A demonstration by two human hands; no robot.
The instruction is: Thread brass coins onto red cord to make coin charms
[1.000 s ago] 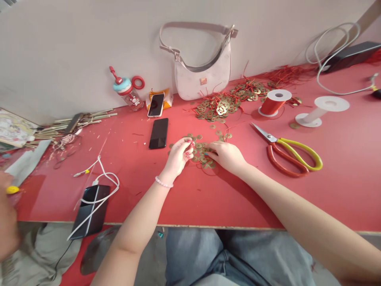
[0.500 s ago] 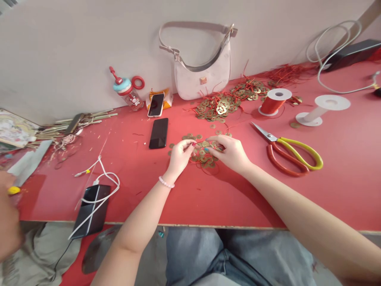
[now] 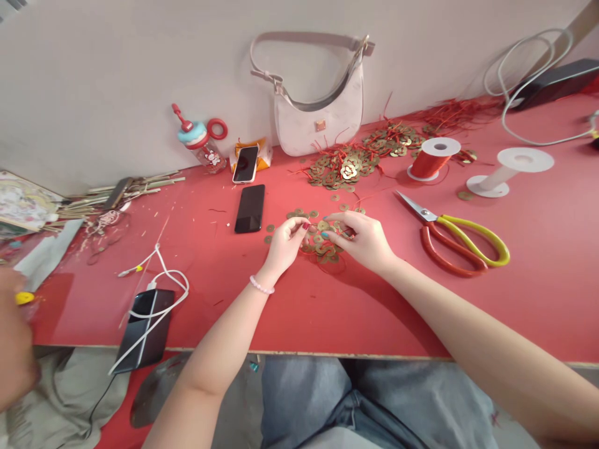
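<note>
My left hand [image 3: 286, 244], with a pink bead bracelet at the wrist, pinches a thin red cord [image 3: 313, 225] between thumb and forefinger. My right hand [image 3: 362, 238] is just to the right, thumb and forefinger curled close to a brass coin [image 3: 323, 226]; whether it grips the coin or the cord is too small to tell. Under and around both hands lie several loose brass coins [image 3: 325, 254] and red cord. Behind them is a bigger pile of coins tied with red cord [image 3: 337, 168].
Scissors [image 3: 452, 234], a red cord spool [image 3: 429, 161] and a white spool [image 3: 503, 169] stand right. A handbag [image 3: 321, 121] leans on the wall. Two phones, a cup [image 3: 206, 149] and a cabled power bank [image 3: 147, 330] are left. Another person's arm [image 3: 14, 343] shows far left.
Both hands hold nearly the same place, with only slight finger movement. The whole view has shifted very slightly.
</note>
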